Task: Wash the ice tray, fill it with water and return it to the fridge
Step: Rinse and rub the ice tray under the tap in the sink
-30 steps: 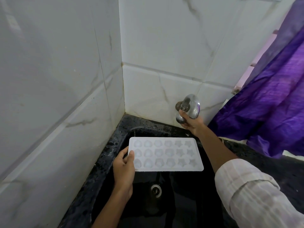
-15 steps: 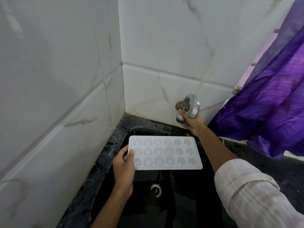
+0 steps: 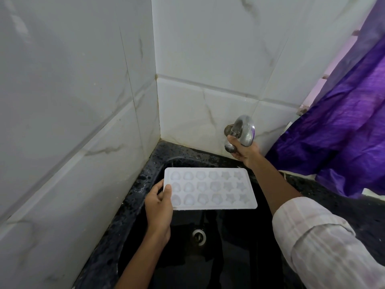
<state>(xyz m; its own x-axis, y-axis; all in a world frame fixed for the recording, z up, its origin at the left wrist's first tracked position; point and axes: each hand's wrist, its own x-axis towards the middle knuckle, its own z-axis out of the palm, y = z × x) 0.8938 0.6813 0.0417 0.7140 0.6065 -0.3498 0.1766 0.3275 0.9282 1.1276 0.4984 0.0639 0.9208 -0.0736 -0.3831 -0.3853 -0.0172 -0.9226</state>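
**Tray over the sink, tap not yet running**

I hold the ice tray [image 3: 210, 188] flat over the black sink [image 3: 143, 178], moulds facing up. Its long axis runs left to right across the basin. My left hand [image 3: 158, 207] pinches the tray's left short end, thumb on top and fingers underneath, so the rest of it reaches out to the right unsupported. My right hand [image 3: 243, 151] is the nearer one to the tap [image 3: 243, 130] and is curled round its metal body on the back wall. The tap sits just past the tray's far right corner, not over the moulds. I see no water falling. As I judge it, the tray must slide back and to the right to come under the spout once I turn it on.
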